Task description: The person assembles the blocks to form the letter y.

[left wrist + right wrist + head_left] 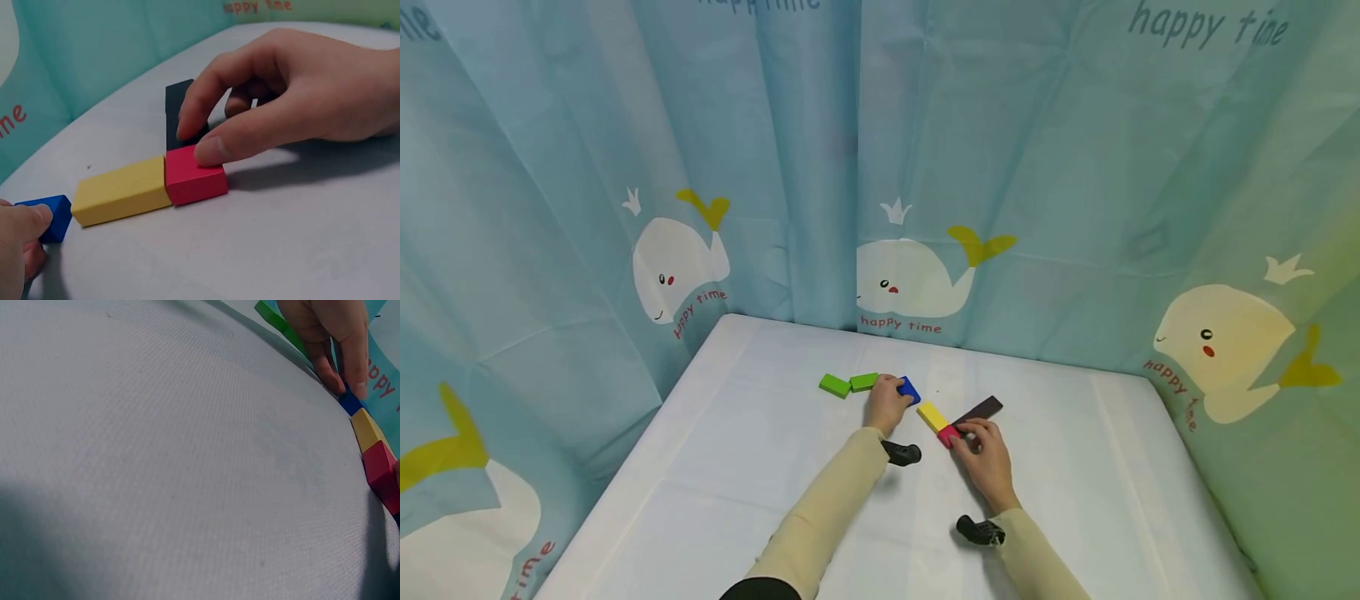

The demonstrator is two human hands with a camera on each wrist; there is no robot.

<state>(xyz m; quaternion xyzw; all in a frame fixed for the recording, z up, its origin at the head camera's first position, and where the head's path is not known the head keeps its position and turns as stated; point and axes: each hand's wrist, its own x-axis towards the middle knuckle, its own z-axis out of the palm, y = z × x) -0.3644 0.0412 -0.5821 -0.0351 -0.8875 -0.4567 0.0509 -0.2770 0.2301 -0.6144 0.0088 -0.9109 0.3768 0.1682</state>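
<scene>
My left hand (887,406) pinches a blue block (909,391) between thumb and fingers, beside the far end of a yellow block (932,416). The yellow block's other end meets a red block (196,175). My right hand (987,461) is at the red block, fingers bent. In the left wrist view its thumb (212,151) lies on the red block's top edge, and the index fingertip overlaps the near end of a black strip (179,103). That strip runs away from the red block at an angle to the yellow one.
Two green blocks (835,385) lie to the left of my left hand, close to each other at an angle. A white cloth covers the table (722,467). Behind it hangs a blue-green curtain (820,167) with whale prints. Black curved mounts (901,453) stick out at both wrists.
</scene>
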